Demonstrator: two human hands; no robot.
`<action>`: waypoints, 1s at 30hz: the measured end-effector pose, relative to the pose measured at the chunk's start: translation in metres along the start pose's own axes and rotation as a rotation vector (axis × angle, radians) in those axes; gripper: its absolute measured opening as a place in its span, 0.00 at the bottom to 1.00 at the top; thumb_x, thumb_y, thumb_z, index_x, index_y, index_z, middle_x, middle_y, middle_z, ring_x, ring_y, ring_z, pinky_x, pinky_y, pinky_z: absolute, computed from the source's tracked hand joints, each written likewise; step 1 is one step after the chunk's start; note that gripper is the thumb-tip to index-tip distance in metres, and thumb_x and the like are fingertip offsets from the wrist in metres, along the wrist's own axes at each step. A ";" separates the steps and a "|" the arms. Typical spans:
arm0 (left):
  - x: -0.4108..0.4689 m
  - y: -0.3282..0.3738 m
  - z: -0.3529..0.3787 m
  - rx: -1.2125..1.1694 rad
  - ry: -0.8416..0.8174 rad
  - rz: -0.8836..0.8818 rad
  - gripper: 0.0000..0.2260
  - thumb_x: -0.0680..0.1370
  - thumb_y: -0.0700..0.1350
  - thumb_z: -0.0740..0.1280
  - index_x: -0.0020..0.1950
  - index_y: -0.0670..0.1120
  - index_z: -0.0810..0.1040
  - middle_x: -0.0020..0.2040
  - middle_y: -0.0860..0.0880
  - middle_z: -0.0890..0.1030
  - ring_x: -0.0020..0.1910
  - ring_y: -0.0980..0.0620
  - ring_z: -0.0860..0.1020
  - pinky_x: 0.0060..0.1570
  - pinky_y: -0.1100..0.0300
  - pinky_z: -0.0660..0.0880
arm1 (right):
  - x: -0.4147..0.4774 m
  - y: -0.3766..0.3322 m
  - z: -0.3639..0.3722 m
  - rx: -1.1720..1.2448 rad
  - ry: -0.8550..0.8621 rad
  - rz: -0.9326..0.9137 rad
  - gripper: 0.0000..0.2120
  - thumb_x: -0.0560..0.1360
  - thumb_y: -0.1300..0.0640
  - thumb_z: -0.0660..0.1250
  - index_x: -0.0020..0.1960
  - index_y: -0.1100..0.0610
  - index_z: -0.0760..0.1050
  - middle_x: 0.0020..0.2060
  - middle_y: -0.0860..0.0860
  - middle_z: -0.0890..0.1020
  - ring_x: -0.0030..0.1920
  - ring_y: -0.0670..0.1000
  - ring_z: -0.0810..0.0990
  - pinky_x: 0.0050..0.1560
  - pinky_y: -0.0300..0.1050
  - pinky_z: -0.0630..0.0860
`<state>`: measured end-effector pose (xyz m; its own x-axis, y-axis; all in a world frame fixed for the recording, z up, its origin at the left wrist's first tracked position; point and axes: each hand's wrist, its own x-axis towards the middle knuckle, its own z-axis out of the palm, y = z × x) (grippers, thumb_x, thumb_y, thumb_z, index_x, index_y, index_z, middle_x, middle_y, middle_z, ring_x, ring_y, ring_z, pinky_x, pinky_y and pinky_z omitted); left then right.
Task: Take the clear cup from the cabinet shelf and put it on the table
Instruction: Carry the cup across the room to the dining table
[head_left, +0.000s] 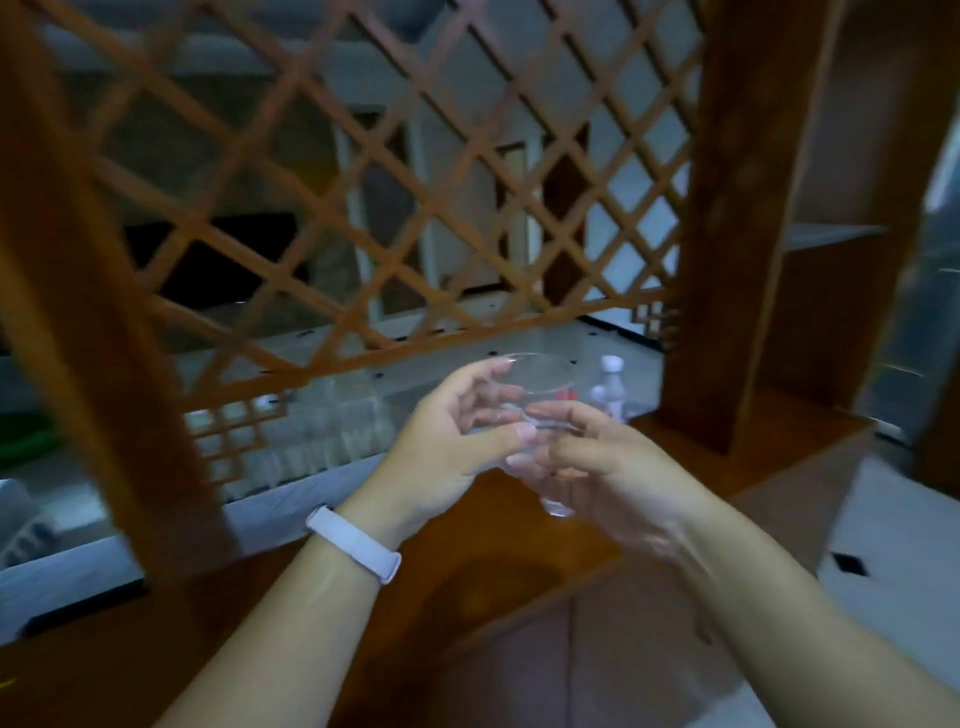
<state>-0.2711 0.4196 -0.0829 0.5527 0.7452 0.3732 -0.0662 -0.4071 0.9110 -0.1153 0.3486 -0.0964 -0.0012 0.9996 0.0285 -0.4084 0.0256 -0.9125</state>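
Observation:
A clear cup (535, 387) is held in the air between both of my hands, in front of the wooden lattice. My left hand (447, 441), with a white band on its wrist, wraps the cup's left side, thumb across the front. On the right side and lower part of the cup, my right hand (608, 462) has its fingers closed. The cup's rim tilts slightly toward me and its base shows below my fingers. It hangs above the brown wooden cabinet top (467, 582). The picture is blurred.
A wooden lattice screen (363, 182) with thick posts (727, 234) stands just behind the cup. A small plastic bottle (610, 387) with a white cap stands at the right behind it. Several clear glasses (322, 431) sit on a grey ledge at the left.

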 end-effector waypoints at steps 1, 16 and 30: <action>0.010 -0.002 0.023 -0.011 -0.039 0.003 0.24 0.72 0.32 0.71 0.66 0.47 0.71 0.59 0.43 0.79 0.54 0.50 0.80 0.51 0.61 0.78 | -0.011 -0.008 -0.020 -0.005 0.040 -0.020 0.22 0.65 0.72 0.68 0.58 0.61 0.73 0.47 0.62 0.82 0.47 0.59 0.82 0.47 0.47 0.80; 0.067 0.012 0.309 -0.215 -0.596 0.062 0.27 0.70 0.38 0.75 0.67 0.48 0.70 0.61 0.42 0.79 0.58 0.47 0.80 0.51 0.58 0.79 | -0.202 -0.079 -0.204 -0.056 0.594 -0.225 0.19 0.73 0.74 0.64 0.61 0.61 0.73 0.49 0.59 0.84 0.50 0.59 0.84 0.57 0.53 0.78; 0.073 0.005 0.489 -0.306 -1.037 0.085 0.25 0.75 0.42 0.70 0.70 0.52 0.68 0.60 0.50 0.78 0.59 0.53 0.79 0.53 0.60 0.78 | -0.316 -0.083 -0.295 0.064 1.013 -0.317 0.22 0.73 0.70 0.66 0.64 0.58 0.73 0.57 0.61 0.81 0.56 0.58 0.83 0.56 0.49 0.78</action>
<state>0.1754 0.2142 -0.1373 0.9601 -0.1475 0.2377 -0.2624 -0.1806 0.9479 0.1883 0.0340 -0.1504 0.8619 0.4929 -0.1188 -0.3040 0.3149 -0.8991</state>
